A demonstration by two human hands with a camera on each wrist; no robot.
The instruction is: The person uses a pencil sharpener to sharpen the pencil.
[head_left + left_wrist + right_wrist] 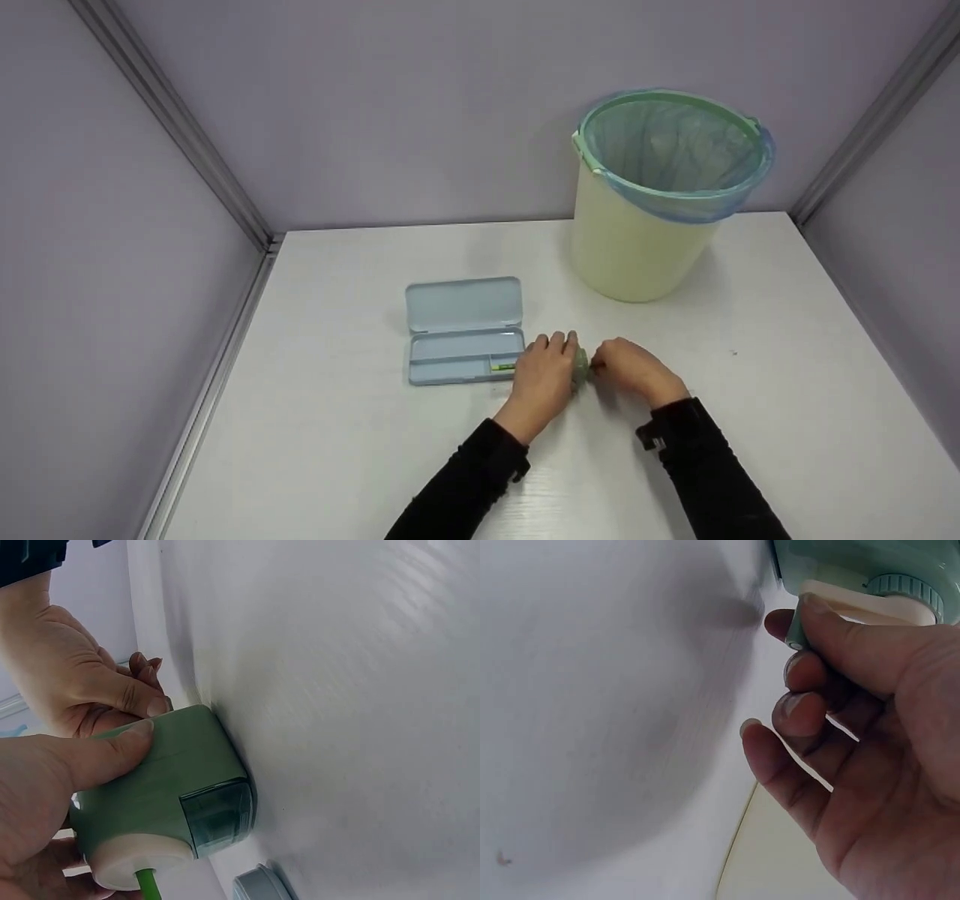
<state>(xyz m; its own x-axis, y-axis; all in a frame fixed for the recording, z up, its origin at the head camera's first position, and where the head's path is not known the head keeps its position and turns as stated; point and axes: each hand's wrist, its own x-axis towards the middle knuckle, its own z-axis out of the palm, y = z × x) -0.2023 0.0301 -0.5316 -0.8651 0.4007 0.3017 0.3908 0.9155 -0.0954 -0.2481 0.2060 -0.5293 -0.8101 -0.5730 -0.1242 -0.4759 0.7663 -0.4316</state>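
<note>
A green crank pencil sharpener (161, 765) lies on the white table, partly hidden by the hands in the head view. My left hand (546, 373) grips its body, thumb along one side and fingers around the other. From its pale round front sticks a green pencil (148, 883), whose end overlaps the pencil case in the head view. On the opposite side my right hand (634, 369) pinches the small green knob (796, 631) of the cream crank arm (870, 607) between thumb and index finger. Its other fingers are loosely bent. The sharpener has a dark translucent shavings drawer (219, 817).
An open light-blue pencil case (450, 369) lies just left of the left hand, lid folded back toward the wall. A tall cream bin (634, 251) with a blue bag over its green rim stands at the back right. Walls border the table (315, 450) at the back and sides.
</note>
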